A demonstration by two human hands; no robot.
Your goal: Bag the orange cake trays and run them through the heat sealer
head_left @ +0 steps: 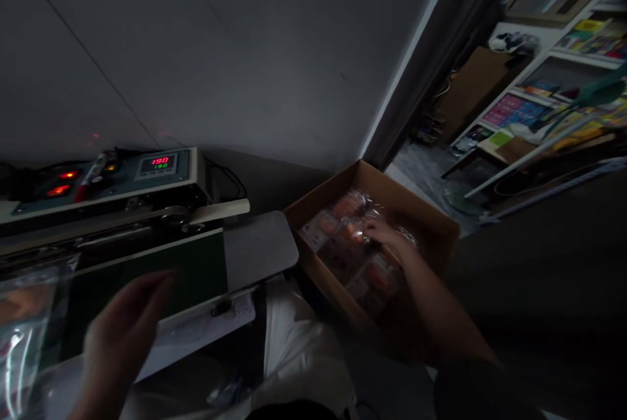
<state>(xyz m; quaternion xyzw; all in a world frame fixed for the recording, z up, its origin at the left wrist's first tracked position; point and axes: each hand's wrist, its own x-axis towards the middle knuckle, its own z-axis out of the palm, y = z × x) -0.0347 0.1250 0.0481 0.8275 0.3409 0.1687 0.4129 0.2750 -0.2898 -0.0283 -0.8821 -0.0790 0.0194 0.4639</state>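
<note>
My left hand (122, 335) hangs open, fingers apart, above the green belt of a band sealer (147, 276), and holds nothing. A clear plastic bag (24, 335) with orange contents lies at the sealer's near left end. My right hand (386, 237) reaches into a cardboard box (372, 188), its fingertips on the shiny plastic-wrapped orange packets (347, 250) piled inside. The dim light hides whether those fingers grip a packet.
The sealer's control panel (161, 168) shows red and green temperature digits and glowing red lights. A grey metal plate (259, 250) extends from the sealer toward the box. White plastic sheeting (298, 355) lies below. A grey wall rises behind, and colourful shelves (553, 74) stand beyond a doorway.
</note>
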